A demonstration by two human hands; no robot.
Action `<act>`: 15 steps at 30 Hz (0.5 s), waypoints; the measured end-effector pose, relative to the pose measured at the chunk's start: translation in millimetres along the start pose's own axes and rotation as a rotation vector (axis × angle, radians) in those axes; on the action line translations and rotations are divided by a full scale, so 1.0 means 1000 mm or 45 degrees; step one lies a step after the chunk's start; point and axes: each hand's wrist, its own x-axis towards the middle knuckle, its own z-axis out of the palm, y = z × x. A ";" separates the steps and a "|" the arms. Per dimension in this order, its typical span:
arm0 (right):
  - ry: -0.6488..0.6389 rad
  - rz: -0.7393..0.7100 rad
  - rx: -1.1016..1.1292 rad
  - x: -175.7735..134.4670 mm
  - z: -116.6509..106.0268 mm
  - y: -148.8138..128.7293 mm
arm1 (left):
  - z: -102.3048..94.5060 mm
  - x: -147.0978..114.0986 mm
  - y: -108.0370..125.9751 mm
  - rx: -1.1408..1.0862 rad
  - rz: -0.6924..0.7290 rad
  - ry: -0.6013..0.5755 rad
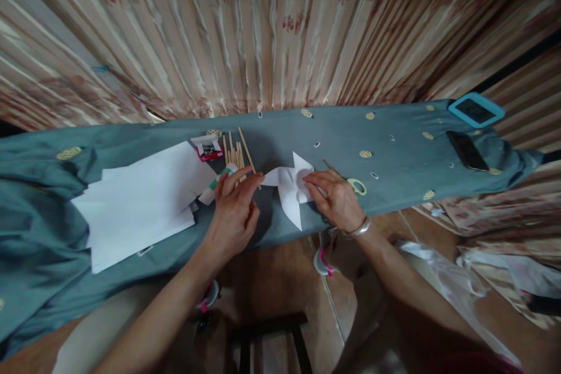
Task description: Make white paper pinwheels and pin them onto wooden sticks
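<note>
Watching remotely through the head camera, I have a dark stool frame nearest me, at the bottom edge, over a brown tiled floor. Past it, a shoe with pink trim shows below the table edge, and translucent plastic lies off to the right.

Next come my two hands over the table. My left hand reaches in palm down, its fingertips at the left point of a white paper pinwheel; I can't tell whether they pinch it or only touch it. My right hand, with a silver bracelet at the wrist, has thumb and forefinger closed on the pinwheel's right side, near its middle. The pinwheel sits between both hands, above the grey-green tablecloth.

Left of my left hand, loose white sheets lie in an overlapping pile. A green-and-white item is partly hidden by the fingers. Just beyond are wooden sticks and, beside them, an open red box. Scissors with a pale green handle lie partly behind my right hand.

Farther right rest a black phone and a blue-framed tablet. Behind everything hangs a patterned, pleated curtain.
</note>
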 end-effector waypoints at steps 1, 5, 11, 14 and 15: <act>0.009 0.014 0.015 0.001 0.000 -0.002 | 0.000 -0.003 0.001 -0.012 0.006 -0.019; 0.015 0.047 0.135 0.008 0.004 -0.016 | -0.002 -0.011 0.004 -0.047 0.007 -0.059; -0.138 0.047 0.284 0.046 0.026 -0.056 | -0.010 -0.011 0.005 -0.144 0.084 0.010; -0.356 -0.002 0.167 0.086 0.043 -0.075 | -0.019 -0.009 0.004 -0.164 0.065 0.111; -0.394 -0.004 0.098 0.100 0.049 -0.080 | -0.022 -0.009 0.004 -0.170 0.053 0.149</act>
